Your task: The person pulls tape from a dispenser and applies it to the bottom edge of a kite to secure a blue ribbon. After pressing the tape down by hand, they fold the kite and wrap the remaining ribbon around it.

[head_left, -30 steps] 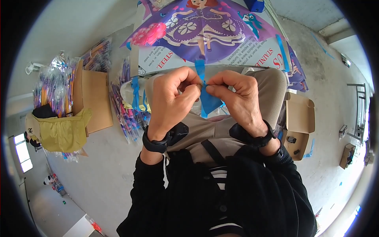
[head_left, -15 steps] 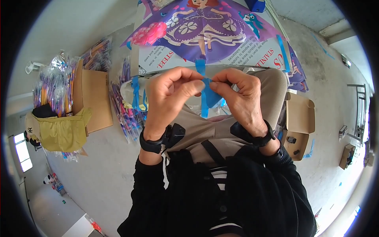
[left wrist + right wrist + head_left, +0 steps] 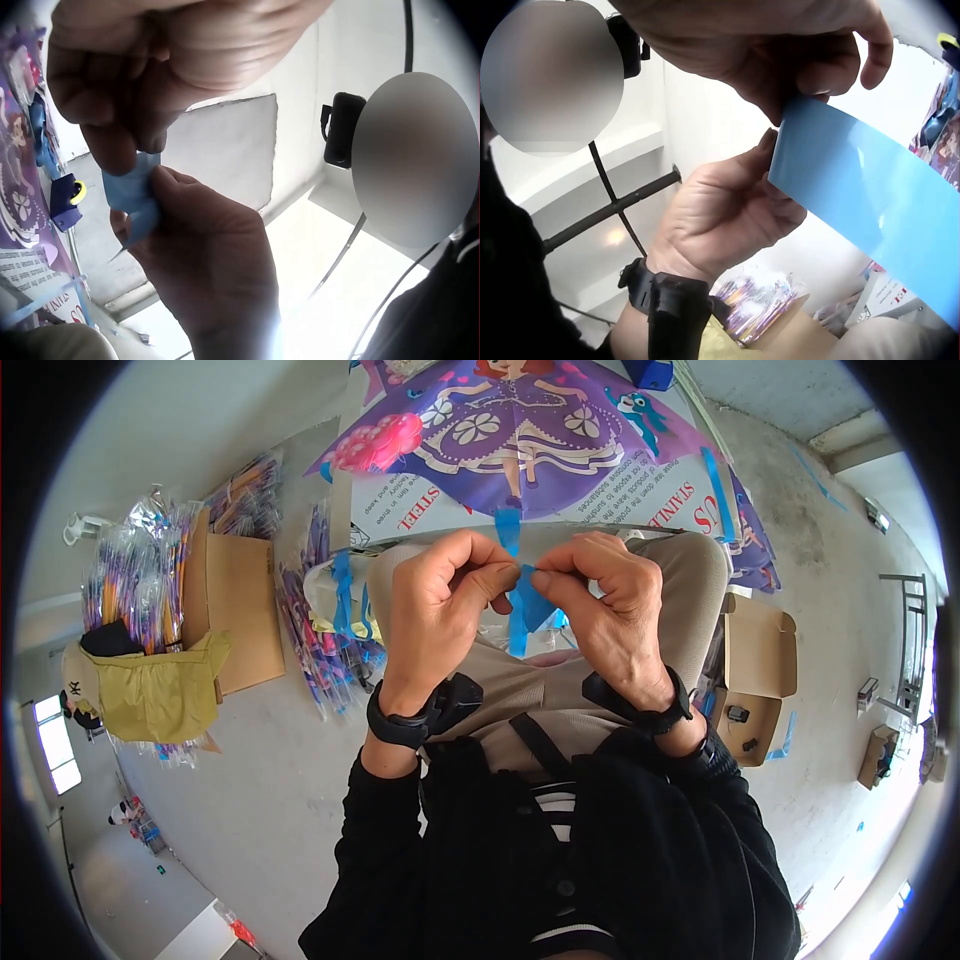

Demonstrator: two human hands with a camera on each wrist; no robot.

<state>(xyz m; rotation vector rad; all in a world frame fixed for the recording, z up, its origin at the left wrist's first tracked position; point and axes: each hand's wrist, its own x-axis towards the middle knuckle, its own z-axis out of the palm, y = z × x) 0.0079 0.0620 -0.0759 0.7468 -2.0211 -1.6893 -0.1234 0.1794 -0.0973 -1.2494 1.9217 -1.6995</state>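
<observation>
A thin blue plastic strip [image 3: 541,610] is pinched at its end between my two hands over my lap. My left hand [image 3: 440,610] holds its edge with thumb and curled fingers. Close beside it, my right hand [image 3: 612,605] pinches the same end between thumb and forefinger. In the right wrist view the strip [image 3: 870,180] stretches out broad and flat from the fingers. The left wrist view shows it folded [image 3: 133,196] between both sets of fingertips. Beyond my hands lies a purple kite-like sheet [image 3: 470,475] printed with a princess, with blue strip at its bottom tip.
Under the sheet is a white printed board [image 3: 390,510]. On the left stand a cardboard box [image 3: 240,620] and wrapped bundles [image 3: 140,580], with a yellow-green cloth [image 3: 160,695] draped over. An open carton [image 3: 755,680] with small black items sits at right.
My left thumb lifted half a second ago and has come back down onto the strip. The right hand has shifted slightly right, leaving a small gap between the fingertips.
</observation>
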